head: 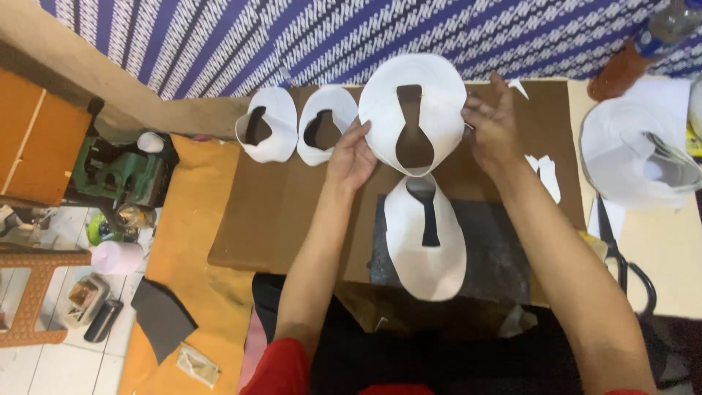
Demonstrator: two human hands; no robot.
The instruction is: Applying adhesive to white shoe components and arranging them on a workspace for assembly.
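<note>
- The white cut-out sheet (pixel 431 110), rounded with a keyhole-shaped opening down its middle, is being held up above the brown board (pixel 292 212) between both hands.
- The left hand (pixel 351 157) is closing its grip on the sheet's left edge, fingertips pinching the white material just beside the opening.
- The right hand (pixel 491 124) is holding the sheet's right edge, thumb in front and fingers spreading up behind it.
- A second white cut-out (pixel 425 238) of the same shape is lying flat just below the held one, resting on a dark grey mat (pixel 497 256) on the board, its slot showing dark.
- Two smaller white cut-outs (pixel 269 124) (pixel 325 124) are lying side by side at the board's far left edge, curling up slightly.
- Small white scraps (pixel 547 175) are sitting on the board to the right of the right forearm.
- A stack of white curved pieces (pixel 636 153) is resting on the pale table (pixel 673 256) at the right, well apart from the hands.
- Black-handled scissors (pixel 621 256) are lying on that table near the right elbow.
- An orange cloth (pixel 190 219) is spreading under the board's left side, with a green machine (pixel 124 175) beyond it.
</note>
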